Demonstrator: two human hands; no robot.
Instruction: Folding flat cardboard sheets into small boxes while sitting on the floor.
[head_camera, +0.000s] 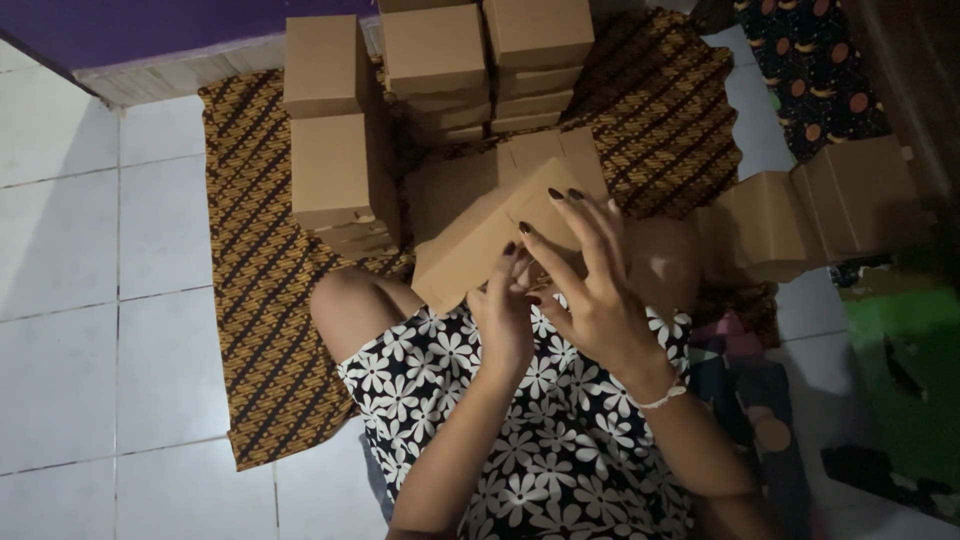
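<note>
We hold a brown cardboard box over our lap, just above our knees. Our left hand grips the near edge of the box, fingers curled on it. Our right hand lies on the box's right side with its fingers spread wide, pressing the flap. We cannot see inside the box. Behind the box stand stacks of closed boxes, all shut, so what is in them is hidden. To the left of the box are two more stacked boxes. To its right lie flat, unfolded cardboard pieces. Under the box and the stacks is a brown patterned cloth on the white tiled floor.
</note>
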